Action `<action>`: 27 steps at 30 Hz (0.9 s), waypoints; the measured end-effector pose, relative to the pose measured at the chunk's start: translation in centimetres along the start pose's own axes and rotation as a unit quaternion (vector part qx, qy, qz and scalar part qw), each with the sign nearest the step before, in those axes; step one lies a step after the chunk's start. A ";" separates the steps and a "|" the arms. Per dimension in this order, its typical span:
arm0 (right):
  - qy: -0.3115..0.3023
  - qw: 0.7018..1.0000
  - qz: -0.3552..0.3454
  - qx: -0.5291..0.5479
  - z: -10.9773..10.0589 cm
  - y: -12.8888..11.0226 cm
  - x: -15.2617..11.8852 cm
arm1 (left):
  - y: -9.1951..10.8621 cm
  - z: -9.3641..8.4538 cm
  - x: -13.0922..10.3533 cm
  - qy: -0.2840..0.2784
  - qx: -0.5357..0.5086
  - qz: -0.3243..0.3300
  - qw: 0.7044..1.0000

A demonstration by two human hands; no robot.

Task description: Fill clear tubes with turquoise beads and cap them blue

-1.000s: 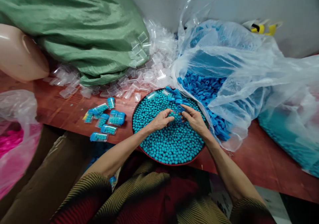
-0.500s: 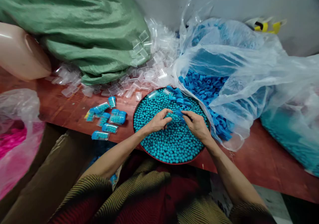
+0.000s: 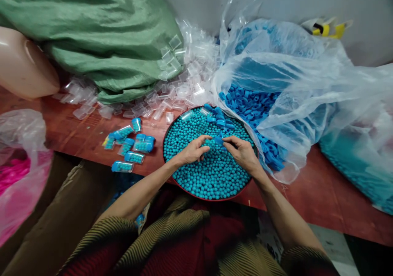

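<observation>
Both hands are over a round, red-rimmed tray point(image 3: 163, 147) full of turquoise beads point(image 3: 211, 178). In my right hand point(image 3: 241, 152), the thumb and fingers pinch a blue cap point(image 3: 218, 140). My left hand point(image 3: 195, 150) faces it, its thumb and index finger curled around what looks like a small clear container, whose outline is faint against the beads. The cap is close to the left fingertips; I cannot tell whether the two pieces touch. Several loose blue caps point(image 3: 220, 118) lie on the beads at the tray's far side.
Left of the tray lie several bead-filled containers with blue caps point(image 3: 134, 157). Behind are loose clear containers point(image 3: 184, 92) and a green sack point(image 3: 123, 43). A clear bag of blue caps point(image 3: 254, 104) abuts the tray's right; a bag of turquoise beads point(image 3: 353, 165) stands farther right.
The blue cap in my right hand has shifted slightly and turned near the left fingertips. Both hands stay in nearly the same place; the whole view has shifted a little.
</observation>
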State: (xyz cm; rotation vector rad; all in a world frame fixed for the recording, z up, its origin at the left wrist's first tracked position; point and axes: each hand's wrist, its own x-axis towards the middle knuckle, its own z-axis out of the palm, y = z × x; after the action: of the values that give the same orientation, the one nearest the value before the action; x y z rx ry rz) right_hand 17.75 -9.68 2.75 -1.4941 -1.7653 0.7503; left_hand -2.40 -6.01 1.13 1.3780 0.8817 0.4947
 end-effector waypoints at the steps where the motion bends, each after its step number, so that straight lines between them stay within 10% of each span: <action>1: 0.007 1.000 -0.003 0.007 0.3 -0.1 0.1 | 0.0 0.1 0.0 0.001 -0.002 0.004 1.000; 9: -0.107 0.993 -0.032 -0.022 -0.5 -0.8 0.1 | -0.3 0.2 -0.7 -0.025 -0.019 -0.022 0.999; 27: 0.011 0.996 0.034 0.082 1.9 -1.4 -1.1 | 0.2 2.4 -1.4 0.020 -0.191 -0.015 0.981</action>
State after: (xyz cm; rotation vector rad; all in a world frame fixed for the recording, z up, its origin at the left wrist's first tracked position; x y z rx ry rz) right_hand 15.48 -10.95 2.61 -1.4521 -1.6020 0.8886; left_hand -1.39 -8.55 1.59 1.0043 0.7909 0.6344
